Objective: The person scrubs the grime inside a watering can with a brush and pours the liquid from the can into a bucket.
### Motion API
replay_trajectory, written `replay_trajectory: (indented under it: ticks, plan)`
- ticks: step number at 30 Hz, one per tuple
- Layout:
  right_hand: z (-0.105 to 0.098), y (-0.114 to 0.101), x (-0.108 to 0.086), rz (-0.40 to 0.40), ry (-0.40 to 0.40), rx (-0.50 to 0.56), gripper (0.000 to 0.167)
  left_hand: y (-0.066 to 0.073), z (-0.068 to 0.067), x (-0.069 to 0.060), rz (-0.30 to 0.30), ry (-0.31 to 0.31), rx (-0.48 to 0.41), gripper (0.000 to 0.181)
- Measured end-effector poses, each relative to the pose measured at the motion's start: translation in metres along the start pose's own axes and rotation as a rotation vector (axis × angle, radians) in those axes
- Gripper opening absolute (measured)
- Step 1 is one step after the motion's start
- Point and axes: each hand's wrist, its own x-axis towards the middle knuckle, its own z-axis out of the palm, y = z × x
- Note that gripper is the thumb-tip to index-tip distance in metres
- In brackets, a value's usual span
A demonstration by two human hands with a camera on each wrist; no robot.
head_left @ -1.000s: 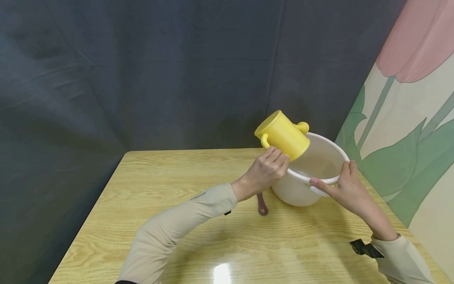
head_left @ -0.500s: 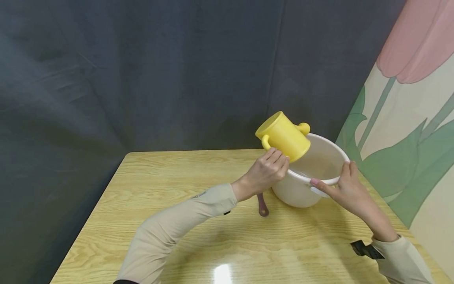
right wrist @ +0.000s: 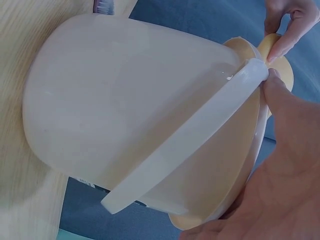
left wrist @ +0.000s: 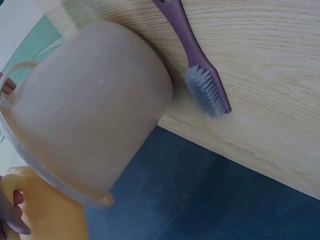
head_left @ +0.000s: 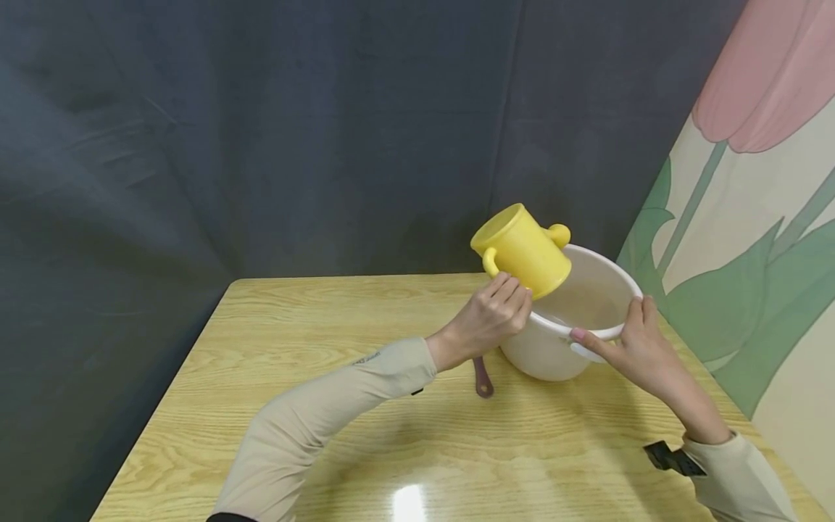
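My left hand grips the loop handle of a yellow cup. The cup is tilted over the left side of a white bucket, its lower end at the rim. A rounded yellow knob sticks out on its far side. My right hand holds the bucket's rim at the right, thumb over the near edge. In the right wrist view the bucket's white carrying handle hangs across its side. What the bucket holds is mostly hidden; its visible inner wall is pale.
A purple scrubbing brush with grey-blue bristles lies on the table just left of the bucket. The wooden table ends at a dark curtain behind. A wall painted with a tulip stands close on the right.
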Motion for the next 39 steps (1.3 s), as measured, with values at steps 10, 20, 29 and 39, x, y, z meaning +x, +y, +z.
replay_trajectory:
  ticks: [10,20,29,39]
  plan:
    - [0.0011,0.0015,-0.0004,-0.001,0.010,0.008,0.109,0.0001,0.0003,0.0002,0.030,0.006,0.027,0.023]
    - [0.0008,0.0003,0.0004,-0.005,0.019,0.006,0.107,0.0008,0.0012,-0.0005,0.035,0.010,0.028,0.021]
    - [0.0011,-0.0005,-0.0007,0.013,-0.004,0.012,0.111,0.0023,-0.0001,-0.0026,0.047,0.032,0.036,0.021]
    - [0.0012,-0.0024,-0.0002,0.031,-0.026,0.013,0.112,0.0013,-0.0020,-0.0028,0.027,0.015,0.026,0.021]
